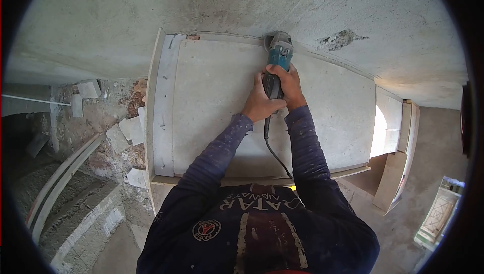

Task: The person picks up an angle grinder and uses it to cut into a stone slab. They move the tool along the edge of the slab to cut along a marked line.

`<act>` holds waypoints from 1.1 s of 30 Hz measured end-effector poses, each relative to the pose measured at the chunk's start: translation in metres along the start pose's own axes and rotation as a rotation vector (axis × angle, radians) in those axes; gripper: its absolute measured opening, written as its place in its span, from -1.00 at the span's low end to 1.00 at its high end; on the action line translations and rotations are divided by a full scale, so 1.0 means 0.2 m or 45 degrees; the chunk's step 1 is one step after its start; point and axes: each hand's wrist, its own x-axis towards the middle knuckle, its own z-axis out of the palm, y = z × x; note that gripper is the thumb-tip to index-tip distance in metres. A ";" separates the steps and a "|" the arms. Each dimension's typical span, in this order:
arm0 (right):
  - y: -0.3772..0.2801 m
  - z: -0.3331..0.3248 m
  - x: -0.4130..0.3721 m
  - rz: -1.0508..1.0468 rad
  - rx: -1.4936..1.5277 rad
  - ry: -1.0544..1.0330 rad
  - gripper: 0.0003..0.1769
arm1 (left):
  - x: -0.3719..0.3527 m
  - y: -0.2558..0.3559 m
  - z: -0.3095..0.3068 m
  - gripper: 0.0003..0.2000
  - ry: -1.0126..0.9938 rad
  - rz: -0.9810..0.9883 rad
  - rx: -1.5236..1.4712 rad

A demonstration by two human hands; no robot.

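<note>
Single head cam (fisheye), aimed fwd & down over own chest, close to slab.

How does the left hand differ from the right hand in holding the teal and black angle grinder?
The left hand grips the teal and black angle grinder low on its handle, near the black cord; the right hand sits higher, closer to the teal body. The left hand wraps from the left side, the right hand from the right. Both are closed on the tool.
</note>
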 end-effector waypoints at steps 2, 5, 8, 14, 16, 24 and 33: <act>0.01 0.01 0.00 -0.028 0.020 -0.036 -0.67 | -0.01 0.03 0.00 0.04 0.001 -0.035 0.024; -0.01 0.01 -0.01 0.005 -0.003 -0.022 -0.67 | -0.02 0.05 -0.01 0.07 0.000 -0.091 0.064; 0.00 0.02 -0.01 -0.005 -0.001 -0.031 -0.67 | -0.04 0.10 -0.02 0.08 -0.004 -0.121 0.037; 0.02 0.10 -0.03 -0.009 0.058 -0.072 -0.64 | -0.08 0.10 -0.08 0.09 -0.004 -0.160 0.010; 0.02 0.12 -0.04 0.000 0.042 -0.081 -0.64 | -0.09 0.09 -0.10 0.09 0.018 -0.122 0.028; 0.02 0.17 0.01 0.040 0.041 -0.117 -0.67 | -0.06 0.05 -0.14 0.10 0.083 -0.003 0.130; 0.05 0.18 0.03 0.032 0.031 -0.113 -0.67 | -0.09 0.12 -0.18 0.09 0.056 -0.092 0.074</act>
